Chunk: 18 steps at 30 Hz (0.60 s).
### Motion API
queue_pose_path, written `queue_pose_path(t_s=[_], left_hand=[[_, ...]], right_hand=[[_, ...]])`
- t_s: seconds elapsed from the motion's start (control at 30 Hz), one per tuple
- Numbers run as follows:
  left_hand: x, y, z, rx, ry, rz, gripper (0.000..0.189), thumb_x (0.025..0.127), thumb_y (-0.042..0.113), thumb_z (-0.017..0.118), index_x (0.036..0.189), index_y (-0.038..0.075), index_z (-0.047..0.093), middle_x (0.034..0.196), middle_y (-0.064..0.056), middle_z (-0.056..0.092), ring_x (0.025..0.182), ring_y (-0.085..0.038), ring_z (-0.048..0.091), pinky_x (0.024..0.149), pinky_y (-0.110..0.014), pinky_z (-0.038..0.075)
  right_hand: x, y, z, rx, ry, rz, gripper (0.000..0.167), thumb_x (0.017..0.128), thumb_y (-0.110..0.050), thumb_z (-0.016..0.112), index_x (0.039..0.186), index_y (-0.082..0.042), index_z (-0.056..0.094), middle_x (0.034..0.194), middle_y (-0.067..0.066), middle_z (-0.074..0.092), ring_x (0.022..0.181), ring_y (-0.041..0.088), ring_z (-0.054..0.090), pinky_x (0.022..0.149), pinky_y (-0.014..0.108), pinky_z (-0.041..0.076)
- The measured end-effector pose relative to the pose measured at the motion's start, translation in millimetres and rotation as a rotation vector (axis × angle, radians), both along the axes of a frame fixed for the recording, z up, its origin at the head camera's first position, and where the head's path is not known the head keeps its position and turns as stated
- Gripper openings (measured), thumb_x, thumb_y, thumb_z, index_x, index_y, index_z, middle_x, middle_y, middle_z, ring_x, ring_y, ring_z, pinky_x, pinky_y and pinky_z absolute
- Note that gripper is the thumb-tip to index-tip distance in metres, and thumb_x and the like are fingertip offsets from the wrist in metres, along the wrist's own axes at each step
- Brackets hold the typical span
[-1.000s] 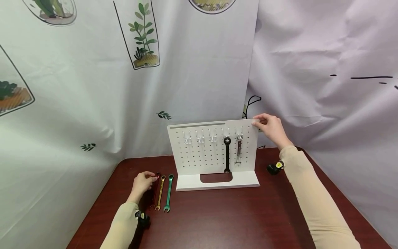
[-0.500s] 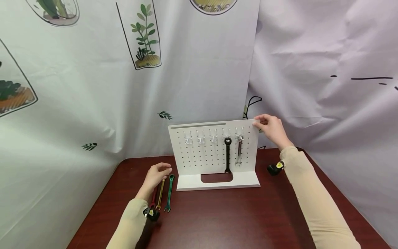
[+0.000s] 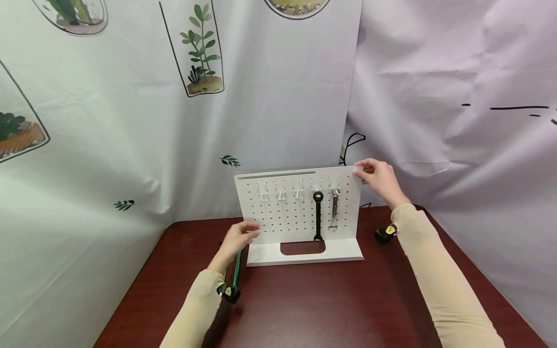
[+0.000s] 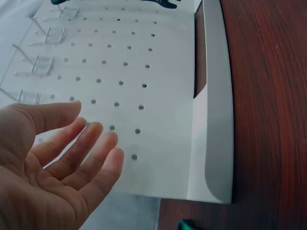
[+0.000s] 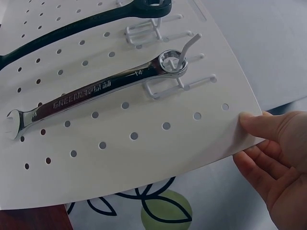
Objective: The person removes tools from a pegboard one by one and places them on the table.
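Observation:
A white pegboard stand stands on the table. My right hand pinches its upper right corner, with the thumb on the front face and the fingers behind. At the board's lower left, my left hand holds nothing; its fingers are loosely bent and spread in the left wrist view. A black ratchet wrench and a chrome combination wrench hang by their ring ends from two hooks on the right. Under the left forearm lies a green wrench, partly covered. The red and yellow wrenches are mostly hidden there.
Three white wire hooks on the board's left carry nothing. The dark red tabletop extends in front of the stand. A white printed curtain hangs close behind and on both sides.
My left hand has moved right from beside the red wrench, across the yellow and green ones, to the board's lower left. The right hand keeps its grip on the corner.

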<state>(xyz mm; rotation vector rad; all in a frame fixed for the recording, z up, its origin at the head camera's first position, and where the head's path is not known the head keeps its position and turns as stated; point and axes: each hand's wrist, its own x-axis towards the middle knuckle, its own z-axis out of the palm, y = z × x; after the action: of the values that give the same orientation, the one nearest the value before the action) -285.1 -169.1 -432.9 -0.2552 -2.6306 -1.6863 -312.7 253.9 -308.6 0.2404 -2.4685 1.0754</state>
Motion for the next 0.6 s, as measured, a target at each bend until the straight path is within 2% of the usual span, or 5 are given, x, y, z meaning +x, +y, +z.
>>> queue_pose_path(t_s=[0.27, 0.6], left_hand=[[-4.7, 20.5, 4.1, 0.003, 0.008, -0.053, 0.025, 0.096, 0.010, 0.069, 0.119, 0.000, 0.071, 0.111, -0.011, 0.071, 0.102, -0.025, 0.067, 0.088, -0.042, 0.057], [-12.2, 48.5, 5.7, 0.051, 0.040, -0.161, 0.027, 0.096, 0.011, 0.068, 0.120, -0.001, 0.069, 0.110, -0.012, 0.071, 0.098, -0.022, 0.066, 0.085, -0.040, 0.057]], right_hand=[[-0.1, 0, 0.3, 0.005, 0.000, -0.008, 0.034, 0.099, -0.026, 0.068, 0.122, -0.002, 0.069, 0.113, 0.021, 0.070, 0.103, 0.034, 0.066, 0.084, 0.049, 0.054], [0.3, -1, 1.3, 0.005, 0.006, -0.003, 0.034, 0.099, -0.026, 0.068, 0.122, -0.002, 0.069, 0.112, 0.021, 0.070, 0.102, 0.034, 0.066, 0.083, 0.048, 0.055]])
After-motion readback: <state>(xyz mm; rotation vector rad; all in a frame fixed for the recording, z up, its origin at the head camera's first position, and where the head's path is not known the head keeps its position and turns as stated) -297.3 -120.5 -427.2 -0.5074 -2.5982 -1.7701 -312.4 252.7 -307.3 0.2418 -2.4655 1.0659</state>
